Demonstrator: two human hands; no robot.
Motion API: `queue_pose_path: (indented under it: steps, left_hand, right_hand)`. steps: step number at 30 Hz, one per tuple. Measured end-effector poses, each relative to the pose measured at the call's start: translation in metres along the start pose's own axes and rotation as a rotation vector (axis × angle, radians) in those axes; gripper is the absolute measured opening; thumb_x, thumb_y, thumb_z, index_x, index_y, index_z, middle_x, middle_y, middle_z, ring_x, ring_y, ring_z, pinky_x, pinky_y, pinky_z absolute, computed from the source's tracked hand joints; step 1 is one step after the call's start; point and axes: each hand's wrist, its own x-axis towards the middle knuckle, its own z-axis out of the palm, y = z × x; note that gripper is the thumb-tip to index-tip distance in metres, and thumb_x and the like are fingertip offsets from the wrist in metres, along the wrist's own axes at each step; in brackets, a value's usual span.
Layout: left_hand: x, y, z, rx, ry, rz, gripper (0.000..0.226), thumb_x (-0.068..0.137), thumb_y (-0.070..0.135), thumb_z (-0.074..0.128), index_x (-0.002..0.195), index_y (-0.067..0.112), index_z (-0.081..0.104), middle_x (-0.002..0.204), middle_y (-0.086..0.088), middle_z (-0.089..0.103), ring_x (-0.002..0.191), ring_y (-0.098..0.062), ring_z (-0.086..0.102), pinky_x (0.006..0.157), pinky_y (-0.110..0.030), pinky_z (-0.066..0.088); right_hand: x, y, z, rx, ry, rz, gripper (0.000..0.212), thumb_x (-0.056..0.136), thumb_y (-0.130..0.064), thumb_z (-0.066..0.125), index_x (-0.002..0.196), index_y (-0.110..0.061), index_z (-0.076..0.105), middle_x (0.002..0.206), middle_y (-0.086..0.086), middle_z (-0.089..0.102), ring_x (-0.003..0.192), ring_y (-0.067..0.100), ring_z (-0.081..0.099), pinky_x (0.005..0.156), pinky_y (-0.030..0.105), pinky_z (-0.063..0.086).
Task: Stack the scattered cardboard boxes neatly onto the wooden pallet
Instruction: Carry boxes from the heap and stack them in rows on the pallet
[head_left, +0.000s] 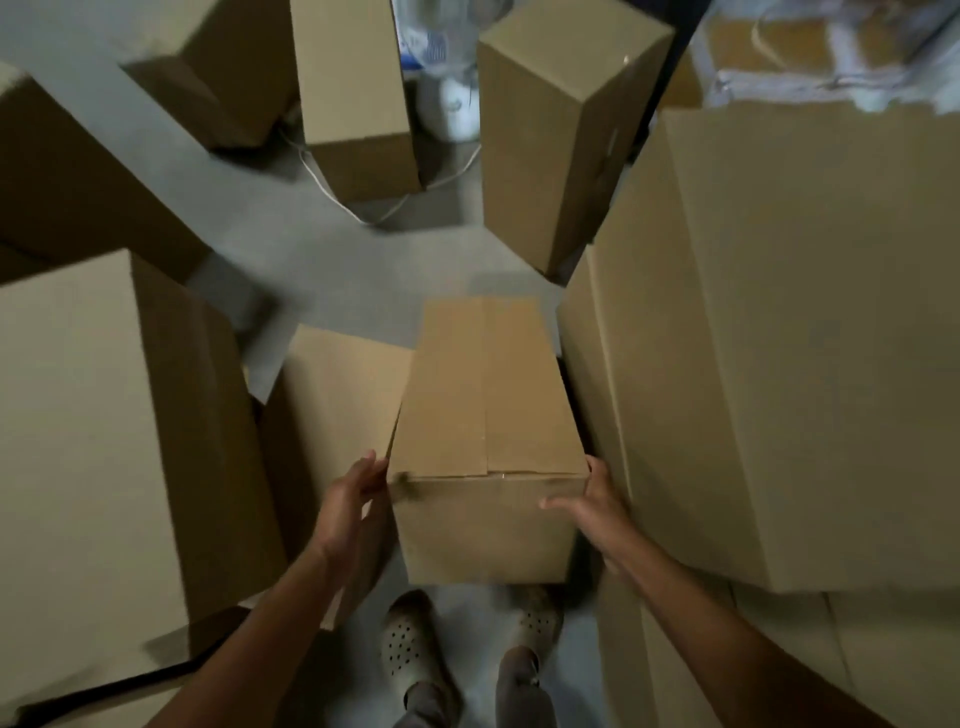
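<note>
A long taped cardboard box (485, 415) sits between my hands, above my feet. My left hand (353, 506) lies flat against its left side near the front corner, fingers straight. My right hand (589, 506) holds the right front corner, thumb across the front face and fingers behind the edge. Other cardboard boxes stand all around. No wooden pallet shows in this view.
A big box (104, 415) stands at left, a flatter one (337, 395) beside the held box, and a large stack (779, 338) at right. Two upright boxes (353, 93) (556, 130) stand ahead, with a white fan base (449, 111) and cord between them. Grey floor (322, 249) shows mid-frame.
</note>
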Motion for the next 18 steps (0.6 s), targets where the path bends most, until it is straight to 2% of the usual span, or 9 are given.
queue_pose_path:
  steps: [1,3,4,6,9,11,13,15,18]
  left_hand:
    - [-0.011,0.013,-0.003,-0.009,0.016,0.015,0.037,0.106,0.04,0.036,0.112,0.019,0.066,0.118,0.004,0.071,0.116,-0.012,0.061,0.097,-0.036,0.035]
    - [-0.038,0.041,-0.008,-0.109,0.007,0.053,0.045,0.106,0.044,0.033,0.128,0.018,0.063,0.129,0.007,0.066,0.131,-0.019,0.051,0.104,-0.044,0.031]
    - [-0.055,0.055,-0.01,-0.157,0.003,0.066,0.048,0.105,0.045,0.033,0.131,0.017,0.062,0.132,0.005,0.065,0.132,-0.02,0.05,0.107,-0.046,0.031]
    - [-0.089,0.084,-0.012,-0.234,-0.003,0.1,0.053,0.101,0.047,0.04,0.135,0.012,0.061,0.137,-0.003,0.064,0.132,-0.025,0.052,0.11,-0.048,0.034]
    - [-0.141,0.113,-0.022,-0.344,-0.013,0.147,0.064,0.093,0.048,0.051,0.138,0.004,0.056,0.143,-0.013,0.058,0.129,-0.031,0.055,0.107,-0.046,0.039]
    - [-0.178,0.127,-0.023,-0.373,-0.008,0.18,0.064,0.093,0.053,0.051,0.138,0.008,0.06,0.143,-0.014,0.058,0.133,-0.034,0.051,0.116,-0.05,0.032]
    - [-0.214,0.137,-0.021,-0.394,-0.008,0.208,0.063,0.095,0.059,0.047,0.135,0.014,0.064,0.138,-0.012,0.062,0.133,-0.036,0.051,0.117,-0.053,0.03]
    - [-0.247,0.143,-0.02,-0.392,-0.01,0.252,0.063,0.097,0.061,0.042,0.135,0.016,0.064,0.131,-0.01,0.067,0.122,-0.033,0.058,0.106,-0.049,0.041]
    - [-0.29,0.149,-0.018,-0.39,-0.053,0.348,0.061,0.099,0.057,0.041,0.136,0.014,0.062,0.114,-0.007,0.073,0.088,-0.018,0.067,0.066,-0.026,0.051]
  right_hand:
    - [-0.011,-0.015,-0.004,0.052,0.018,-0.034,0.088,0.079,-0.007,0.082,0.148,-0.021,0.029,0.132,0.0,0.058,0.111,0.018,0.056,0.086,0.028,0.046]
    - [-0.041,-0.052,-0.014,0.147,0.029,-0.094,0.083,0.083,-0.009,0.08,0.149,-0.026,0.031,0.126,-0.005,0.06,0.11,0.018,0.058,0.091,0.031,0.046]
    - [-0.059,-0.07,-0.021,0.186,0.027,-0.123,0.077,0.085,-0.014,0.078,0.146,-0.029,0.034,0.129,-0.007,0.059,0.113,0.018,0.057,0.096,0.034,0.047]
    - [-0.096,-0.099,-0.036,0.253,0.027,-0.153,0.083,0.086,-0.031,0.076,0.155,-0.027,0.032,0.143,-0.005,0.053,0.126,0.022,0.054,0.108,0.043,0.046]
    - [-0.149,-0.124,-0.061,0.337,0.031,-0.213,0.096,0.064,-0.058,0.078,0.15,-0.029,0.046,0.141,-0.001,0.06,0.122,0.023,0.061,0.105,0.052,0.049]
    - [-0.188,-0.138,-0.075,0.397,0.022,-0.256,0.094,0.063,-0.055,0.077,0.149,-0.028,0.049,0.133,-0.001,0.066,0.116,0.022,0.066,0.102,0.052,0.052]
    - [-0.232,-0.152,-0.086,0.432,-0.009,-0.297,0.091,0.069,-0.046,0.074,0.152,-0.027,0.044,0.134,0.0,0.065,0.116,0.021,0.066,0.101,0.051,0.053]
    - [-0.267,-0.157,-0.093,0.431,-0.058,-0.329,0.092,0.072,-0.044,0.073,0.155,-0.03,0.036,0.139,0.0,0.061,0.12,0.02,0.063,0.103,0.051,0.051]
    - [-0.317,-0.156,-0.097,0.438,-0.095,-0.393,0.09,0.074,-0.045,0.072,0.155,-0.036,0.034,0.141,-0.001,0.059,0.123,0.021,0.06,0.104,0.053,0.05]
